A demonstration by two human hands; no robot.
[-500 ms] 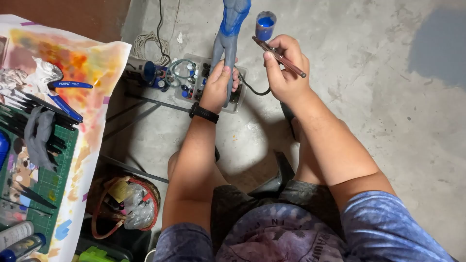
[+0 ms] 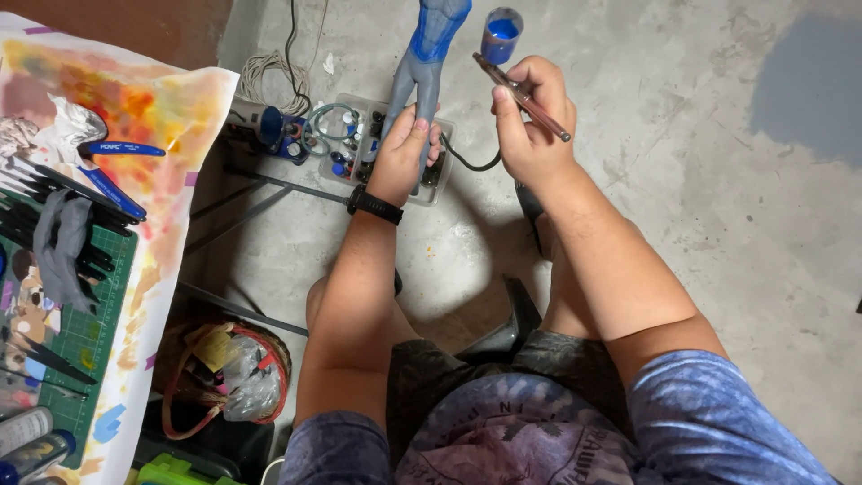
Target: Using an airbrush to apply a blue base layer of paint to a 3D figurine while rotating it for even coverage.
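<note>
My left hand (image 2: 406, 154) grips the legs of a grey figurine (image 2: 424, 54) whose upper body is painted blue; the figure points away from me, its top cut off by the frame edge. My right hand (image 2: 527, 119) holds an airbrush (image 2: 521, 97) with a thin metal body and a small cup of blue paint (image 2: 500, 33) on top, its tip close beside the figurine's right side. A black hose (image 2: 467, 160) runs from the airbrush down behind my left hand. A black watch (image 2: 374, 206) sits on my left wrist.
A clear plastic box of small paint pots (image 2: 359, 144) lies on the concrete floor under the figurine. At the left stands a paint-stained table (image 2: 180, 117) with a green cutting mat (image 2: 85, 337), blue pliers (image 2: 112, 171) and brushes. A basket of supplies (image 2: 229, 373) sits below.
</note>
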